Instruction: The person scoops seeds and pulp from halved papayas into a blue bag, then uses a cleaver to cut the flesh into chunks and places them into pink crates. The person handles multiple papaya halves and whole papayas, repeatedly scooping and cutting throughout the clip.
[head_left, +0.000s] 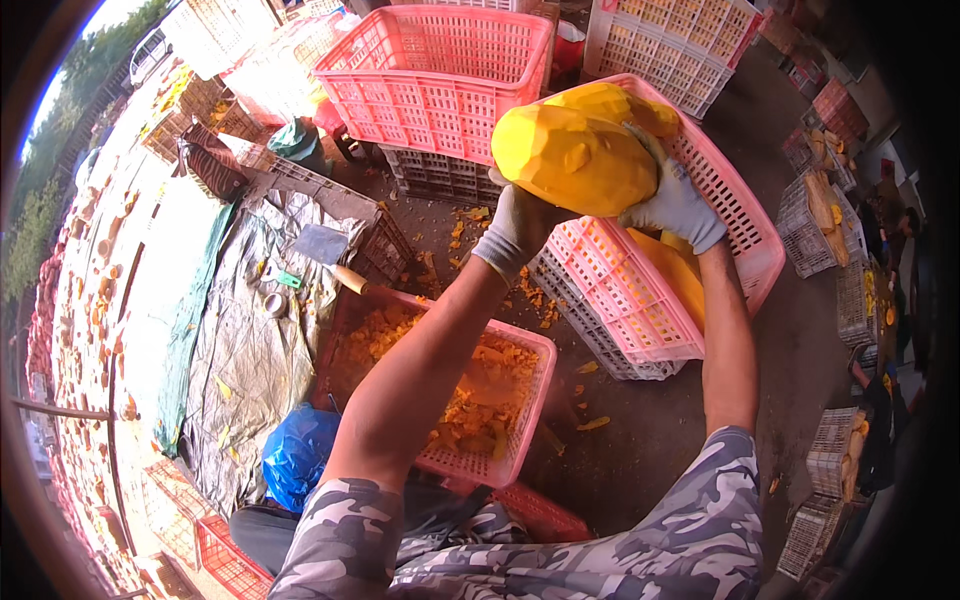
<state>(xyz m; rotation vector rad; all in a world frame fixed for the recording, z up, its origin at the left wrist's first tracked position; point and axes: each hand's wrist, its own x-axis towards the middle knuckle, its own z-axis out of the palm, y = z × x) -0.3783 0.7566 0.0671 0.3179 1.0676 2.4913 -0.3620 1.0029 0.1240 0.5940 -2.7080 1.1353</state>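
Both my hands wear pale work gloves. Between them is a peeled yellow pumpkin (566, 161) with flat cut facets, raised over the near side of a pink plastic crate (626, 300). My left hand (517, 225) grips its lower left side, and my right hand (679, 199) clasps its right side. Behind it shows another peeled yellow piece (600, 101); I cannot tell whether the two are joined. Orange-yellow peeled flesh (671, 270) lies inside the crate, partly hidden by my right arm. Below my left forearm sits a pink crate (536, 420) of orange pulp and peelings.
A wide-bladed knife (321, 244) with a wooden handle, a green-handled peeler (287, 279) and a small white round item (274, 304) lie on a crumpled sheet (247, 375). Beyond stands another pink crate (435, 105) on a dark one. Scraps (592, 424) litter the floor. People (889, 420) are at far right.
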